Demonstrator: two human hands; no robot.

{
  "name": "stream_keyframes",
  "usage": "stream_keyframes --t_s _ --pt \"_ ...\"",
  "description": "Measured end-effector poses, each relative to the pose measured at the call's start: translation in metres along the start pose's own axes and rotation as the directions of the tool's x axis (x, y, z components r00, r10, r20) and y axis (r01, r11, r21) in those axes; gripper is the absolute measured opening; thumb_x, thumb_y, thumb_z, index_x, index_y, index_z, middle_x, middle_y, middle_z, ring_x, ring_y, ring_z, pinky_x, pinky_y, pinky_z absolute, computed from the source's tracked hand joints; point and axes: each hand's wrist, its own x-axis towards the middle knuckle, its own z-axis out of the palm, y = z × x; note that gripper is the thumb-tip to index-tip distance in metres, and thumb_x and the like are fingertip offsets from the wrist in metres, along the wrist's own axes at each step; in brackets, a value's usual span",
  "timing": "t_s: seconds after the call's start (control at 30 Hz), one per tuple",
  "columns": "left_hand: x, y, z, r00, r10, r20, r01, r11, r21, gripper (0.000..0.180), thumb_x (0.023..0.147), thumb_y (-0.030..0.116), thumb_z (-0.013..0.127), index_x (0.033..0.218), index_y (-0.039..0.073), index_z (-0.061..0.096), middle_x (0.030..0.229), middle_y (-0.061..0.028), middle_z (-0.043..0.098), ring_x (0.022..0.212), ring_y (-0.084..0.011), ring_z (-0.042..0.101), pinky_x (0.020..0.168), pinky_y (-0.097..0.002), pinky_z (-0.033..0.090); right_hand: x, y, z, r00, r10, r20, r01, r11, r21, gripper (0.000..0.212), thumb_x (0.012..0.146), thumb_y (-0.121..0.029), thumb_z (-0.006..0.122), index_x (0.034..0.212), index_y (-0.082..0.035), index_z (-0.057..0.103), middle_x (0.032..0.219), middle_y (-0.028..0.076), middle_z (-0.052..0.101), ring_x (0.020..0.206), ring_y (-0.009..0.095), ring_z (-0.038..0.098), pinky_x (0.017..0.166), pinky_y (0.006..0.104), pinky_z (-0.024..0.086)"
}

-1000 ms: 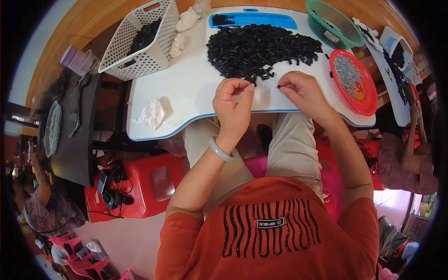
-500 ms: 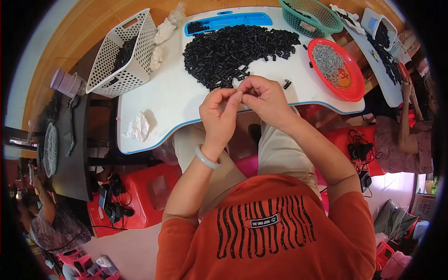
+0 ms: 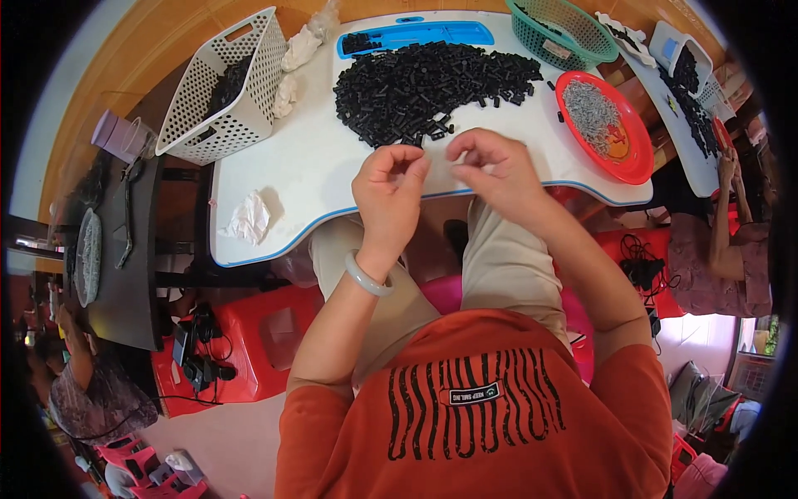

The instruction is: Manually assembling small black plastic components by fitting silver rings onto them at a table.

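Observation:
My left hand (image 3: 389, 187) is at the near edge of the white table, just below a large heap of small black plastic pieces (image 3: 424, 87). Its thumb and forefinger are pinched together. Whatever sits between them is too small to make out. My right hand (image 3: 499, 170) is a short way to the right, over the table's edge. Its fingers are loosely curled, with a gap between thumb and forefinger, and I see nothing held there. The two hands are apart.
A red plate (image 3: 636, 154) of small silvery metal parts lies at the right, below a green basket (image 3: 573, 50). A blue tray (image 3: 465, 33) is behind the heap. At the left stand a white perforated basket (image 3: 262, 91) and crumpled white paper (image 3: 248, 219). Other people sit on both sides.
My hands, whose fingertips met before, have parted. The right hand has moved slightly right and its fingers have loosened; the left stays nearly in place, still pinched.

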Motion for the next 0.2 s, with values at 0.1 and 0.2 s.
stream_keyframes --t_s 0.1,0.2 --pt "-0.001 0.003 0.001 0.906 0.393 0.158 -0.419 0.770 0.481 0.010 0.076 -0.001 0.067 0.084 0.003 0.063 0.078 -0.0050 0.062 0.069 -0.0140 0.058 0.064 -0.0249 0.045 -0.002 0.010 -0.042 1.000 -0.030 0.001 0.029 0.963 -0.269 0.016 0.076 0.004 0.062 0.091 -0.001 0.060 0.086 0.003 0.060 0.073 0.008 0.055 0.064 0.0221 0.044" --pt "-0.005 -0.004 0.001 0.859 0.435 0.269 -0.504 0.629 0.592 0.011 0.074 0.001 0.067 0.082 0.007 0.063 0.084 -0.0073 0.063 0.083 -0.0214 0.060 0.080 -0.0359 0.044 -0.001 0.018 -0.084 0.991 0.136 0.017 -0.099 0.794 -0.599 0.018 0.077 0.003 0.060 0.094 -0.004 0.063 0.091 0.004 0.062 0.075 0.012 0.058 0.069 0.0219 0.045"
